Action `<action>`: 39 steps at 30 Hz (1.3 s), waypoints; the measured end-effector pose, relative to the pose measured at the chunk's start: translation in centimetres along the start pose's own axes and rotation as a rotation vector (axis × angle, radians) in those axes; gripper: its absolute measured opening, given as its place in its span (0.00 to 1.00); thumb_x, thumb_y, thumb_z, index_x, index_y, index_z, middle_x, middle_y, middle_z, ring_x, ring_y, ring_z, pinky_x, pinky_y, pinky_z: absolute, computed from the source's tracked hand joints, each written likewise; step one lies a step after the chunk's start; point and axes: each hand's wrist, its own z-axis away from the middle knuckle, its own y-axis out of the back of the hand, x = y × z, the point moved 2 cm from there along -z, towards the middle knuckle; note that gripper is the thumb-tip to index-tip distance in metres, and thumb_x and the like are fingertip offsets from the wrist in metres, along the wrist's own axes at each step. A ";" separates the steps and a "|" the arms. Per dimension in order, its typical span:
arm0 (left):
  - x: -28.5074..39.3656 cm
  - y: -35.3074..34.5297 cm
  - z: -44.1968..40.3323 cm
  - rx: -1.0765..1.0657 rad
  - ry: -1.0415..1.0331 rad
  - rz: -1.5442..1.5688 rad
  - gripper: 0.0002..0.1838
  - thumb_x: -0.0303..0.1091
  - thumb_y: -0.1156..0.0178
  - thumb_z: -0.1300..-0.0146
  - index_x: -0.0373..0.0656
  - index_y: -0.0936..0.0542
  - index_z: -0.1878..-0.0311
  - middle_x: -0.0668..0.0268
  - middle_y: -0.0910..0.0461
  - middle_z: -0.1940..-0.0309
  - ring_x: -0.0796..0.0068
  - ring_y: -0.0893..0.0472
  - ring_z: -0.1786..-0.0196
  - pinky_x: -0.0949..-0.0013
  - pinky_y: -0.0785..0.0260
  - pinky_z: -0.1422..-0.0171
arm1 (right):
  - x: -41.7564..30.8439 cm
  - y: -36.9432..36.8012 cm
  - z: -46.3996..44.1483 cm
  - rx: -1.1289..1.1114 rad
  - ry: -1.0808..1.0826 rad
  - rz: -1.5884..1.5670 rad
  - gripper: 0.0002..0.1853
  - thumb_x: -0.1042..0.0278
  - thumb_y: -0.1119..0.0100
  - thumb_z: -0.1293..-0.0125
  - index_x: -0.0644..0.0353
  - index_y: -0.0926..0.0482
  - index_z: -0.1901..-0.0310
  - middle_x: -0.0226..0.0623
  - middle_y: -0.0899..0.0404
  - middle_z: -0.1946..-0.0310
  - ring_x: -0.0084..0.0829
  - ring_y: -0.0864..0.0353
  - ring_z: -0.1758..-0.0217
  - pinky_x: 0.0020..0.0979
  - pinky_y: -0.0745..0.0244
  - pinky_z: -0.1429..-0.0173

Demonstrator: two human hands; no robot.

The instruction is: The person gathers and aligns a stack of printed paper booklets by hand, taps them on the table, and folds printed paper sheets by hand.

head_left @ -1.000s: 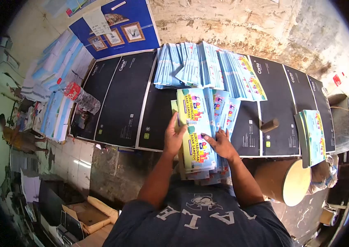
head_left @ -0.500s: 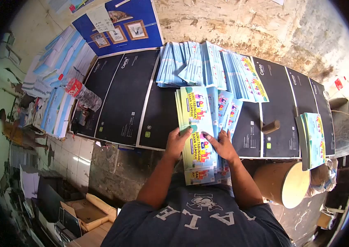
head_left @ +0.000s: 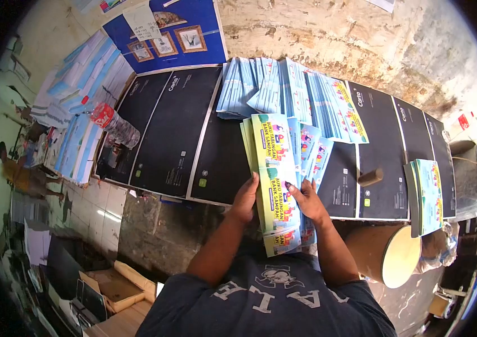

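Long printed booklet-cover sheets [head_left: 276,194], yellow and light blue with "BUKU TABUNGAN BANK SAMPAH" on them, lie in a bundle over the table's front edge. Along the bundle's left edge is my left hand [head_left: 243,201], its thumb raised off the sheets; the other fingers are partly hidden. My right hand [head_left: 310,203] grips the bundle from the right, thumb on top and fingers on the bluish sheets behind. Those fanned sheets [head_left: 320,154] show beneath the top ones. Beyond them rest overlapping stacks of similar sheets [head_left: 294,92].
Black "Carta" boards [head_left: 165,135] cover the table. A plastic bottle [head_left: 116,124] stands at left beside piled paper [head_left: 84,95]. On the right are a short wooden cylinder [head_left: 370,177] and another sheet stack [head_left: 429,196]. A round drum [head_left: 398,255] sits below; a person [head_left: 22,174] is far left.
My left thumb has come off the top sheets, and that hand now lies at their edge. The top sheets have shifted slightly right and tilted. My right hand keeps its grip.
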 end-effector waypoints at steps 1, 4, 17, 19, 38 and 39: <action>-0.2 0.2 0.0 0.017 0.038 0.033 0.30 0.55 0.50 0.24 0.38 0.30 0.32 0.59 0.22 0.39 0.69 0.18 0.43 0.63 0.24 0.40 | -0.2 0.1 0.0 -0.002 0.002 0.001 0.42 0.26 0.57 0.29 0.63 0.21 0.39 0.66 0.31 0.36 0.61 0.51 0.21 0.59 0.81 0.20; -0.4 0.6 -0.2 0.020 0.054 0.106 0.25 0.50 0.48 0.22 0.37 0.25 0.36 0.60 0.18 0.44 0.71 0.17 0.46 0.65 0.24 0.42 | -1.1 0.6 0.2 -0.029 -0.002 -0.009 0.41 0.28 0.56 0.29 0.64 0.21 0.39 0.66 0.31 0.37 0.59 0.50 0.21 0.58 0.81 0.20; 0.9 3.2 -0.7 0.173 -0.152 -0.417 0.14 0.34 0.39 0.28 0.38 0.19 0.44 0.67 0.16 0.56 0.79 0.19 0.57 0.71 0.25 0.52 | 1.1 -0.2 -0.5 -0.031 -0.037 0.095 0.39 0.31 0.55 0.27 0.70 0.17 0.58 0.67 0.26 0.47 0.64 0.47 0.23 0.60 0.78 0.20; 0.8 2.7 -0.6 0.201 -0.107 -0.403 0.14 0.34 0.39 0.27 0.38 0.19 0.44 0.67 0.16 0.55 0.78 0.18 0.57 0.71 0.24 0.52 | 0.7 -0.3 -0.4 -0.006 -0.005 0.119 0.38 0.32 0.55 0.26 0.69 0.17 0.58 0.65 0.25 0.47 0.61 0.43 0.26 0.60 0.76 0.20; 1.2 1.7 -0.5 0.222 -0.091 -0.249 0.15 0.37 0.36 0.29 0.35 0.18 0.48 0.62 0.14 0.59 0.74 0.14 0.60 0.67 0.19 0.54 | -1.0 0.3 0.1 -0.085 -0.048 0.141 0.43 0.23 0.52 0.34 0.57 0.19 0.39 0.67 0.29 0.38 0.60 0.45 0.23 0.59 0.78 0.20; 1.2 2.0 -0.5 0.186 -0.083 -0.208 0.15 0.37 0.38 0.28 0.35 0.19 0.46 0.61 0.14 0.57 0.74 0.14 0.59 0.67 0.20 0.53 | -1.3 0.5 0.2 -0.101 -0.041 0.151 0.41 0.24 0.52 0.33 0.55 0.18 0.39 0.65 0.28 0.39 0.59 0.44 0.24 0.59 0.78 0.21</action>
